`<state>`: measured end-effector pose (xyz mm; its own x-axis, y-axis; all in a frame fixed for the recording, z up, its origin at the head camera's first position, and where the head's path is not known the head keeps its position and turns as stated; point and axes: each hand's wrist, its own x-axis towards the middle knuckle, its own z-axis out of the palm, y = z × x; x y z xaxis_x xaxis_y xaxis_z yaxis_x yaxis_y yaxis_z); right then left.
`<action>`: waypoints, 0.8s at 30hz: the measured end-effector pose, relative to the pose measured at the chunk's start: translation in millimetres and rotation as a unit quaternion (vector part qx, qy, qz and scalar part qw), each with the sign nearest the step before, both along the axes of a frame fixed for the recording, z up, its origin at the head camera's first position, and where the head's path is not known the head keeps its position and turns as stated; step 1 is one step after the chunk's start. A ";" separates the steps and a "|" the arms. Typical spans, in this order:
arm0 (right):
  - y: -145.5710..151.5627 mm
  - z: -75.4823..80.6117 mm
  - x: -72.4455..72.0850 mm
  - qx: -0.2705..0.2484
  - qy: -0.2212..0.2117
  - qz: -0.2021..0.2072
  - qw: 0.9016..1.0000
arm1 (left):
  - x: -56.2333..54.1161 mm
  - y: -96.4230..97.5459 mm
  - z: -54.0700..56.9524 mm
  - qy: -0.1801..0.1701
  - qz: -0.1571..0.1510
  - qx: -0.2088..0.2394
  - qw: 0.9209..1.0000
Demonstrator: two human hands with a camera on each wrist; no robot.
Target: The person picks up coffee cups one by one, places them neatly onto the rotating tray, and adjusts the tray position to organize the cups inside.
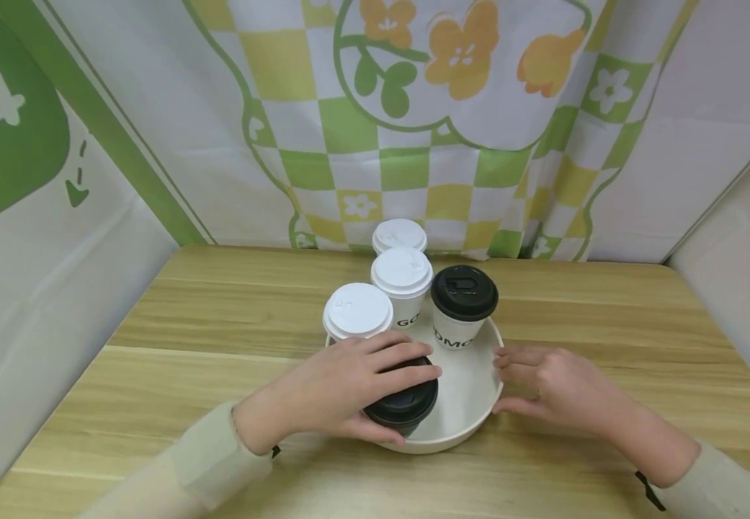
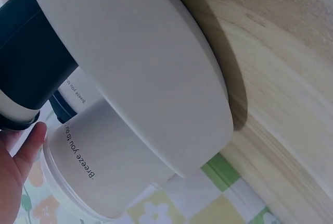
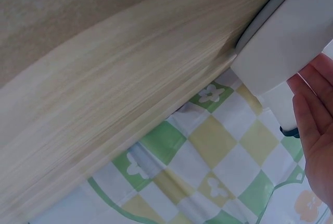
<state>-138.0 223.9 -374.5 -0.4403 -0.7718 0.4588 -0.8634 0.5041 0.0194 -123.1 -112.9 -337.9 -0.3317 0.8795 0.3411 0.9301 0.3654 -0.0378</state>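
My left hand (image 1: 349,389) grips a dark paper coffee cup (image 1: 407,405) with a black lid, fingers spread over the lid and thumb at its near side. The cup is at the near left part of a round white tray (image 1: 462,389). In the left wrist view the dark cup (image 2: 34,52) shows beside the tray's outer wall (image 2: 145,62). My right hand (image 1: 559,382) touches the tray's right side with fingers extended; the right wrist view shows its fingers (image 3: 307,117) against the wall. A white-lidded cup (image 1: 356,311) stands close beyond my left hand.
Another white-lidded cup (image 1: 402,277) and a black-lidded white cup (image 1: 462,306) stand farther back in the tray. A third white-lidded cup (image 1: 399,234) shows behind them, near the checked curtain (image 1: 407,173). The wooden table (image 1: 232,317) ends at that curtain.
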 end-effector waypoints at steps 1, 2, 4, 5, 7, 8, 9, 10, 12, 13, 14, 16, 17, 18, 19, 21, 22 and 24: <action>0.0 -0.1 0.0 -0.001 0.000 0.000 1.000 | 0.2 0.0 0.2 0.001 0.000 -0.001 1.000; 0.0 -0.2 0.0 -0.001 0.000 0.000 1.000 | 0.1 0.0 0.4 0.005 -0.002 0.000 1.000; 0.0 -0.4 -0.2 -0.002 0.001 0.000 1.000 | -0.1 0.0 2.2 0.017 -0.006 0.000 1.000; 0.0 -0.5 -0.4 -0.002 0.001 0.001 1.000 | 0.2 -0.3 4.3 0.024 -0.008 0.001 1.000; 0.1 -1.0 -0.7 -0.002 0.002 0.001 1.000 | 0.8 -2.0 10.3 0.035 -0.009 0.002 0.999; 0.2 -1.2 -0.9 -0.003 0.003 0.001 1.000 | 1.1 -3.3 14.3 0.037 -0.008 0.004 0.999; 0.3 -1.5 -1.1 -0.004 0.003 0.002 1.000 | 1.4 -4.8 18.7 0.038 -0.005 0.005 0.999; 0.2 -1.7 -1.2 -0.004 0.004 0.003 1.000 | 1.1 -6.5 23.5 0.037 -0.001 0.005 0.999; 0.3 -2.0 -1.3 -0.005 0.007 0.004 1.000 | -0.8 -10.2 32.6 0.035 0.008 0.007 0.999; 0.4 -2.1 -1.3 -0.007 0.008 0.004 1.000 | -2.4 -11.9 37.0 0.033 0.013 0.008 0.999; 0.4 -2.1 -1.2 -0.008 0.008 0.005 1.000 | -4.4 -13.8 41.1 0.032 0.016 0.009 0.999; 0.5 -2.0 -0.9 -0.008 0.008 0.004 1.000 | -8.9 -17.4 48.1 0.031 0.022 0.008 0.999; 0.5 -1.8 -0.7 -0.008 0.009 0.004 1.000 | -10.9 -19.3 51.3 0.031 0.026 0.006 0.999; 0.4 -1.6 -0.5 -0.008 0.008 0.004 1.000 | -12.9 -21.2 54.2 0.027 0.032 0.004 0.999; 0.3 -1.4 -0.2 -0.007 0.008 0.004 1.000 | -15.1 -22.7 57.1 0.025 0.038 0.001 0.999; 0.0 -1.0 0.1 -0.006 0.009 0.003 1.000 | -20.0 -25.3 62.1 0.022 0.056 -0.008 0.998; -0.1 -0.8 0.3 -0.006 0.009 0.003 1.000 | -23.1 -26.4 64.0 0.022 0.067 -0.014 0.997; -0.1 -0.7 0.4 -0.006 0.010 0.002 1.000 | -30.3 -28.6 66.8 0.023 0.089 -0.023 0.996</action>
<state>-137.6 223.7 -375.1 -0.4278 -0.7678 0.4770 -0.8653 0.5004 0.0294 -153.3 -141.6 -271.1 -0.4682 0.8233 0.3209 0.8477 0.5209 -0.0998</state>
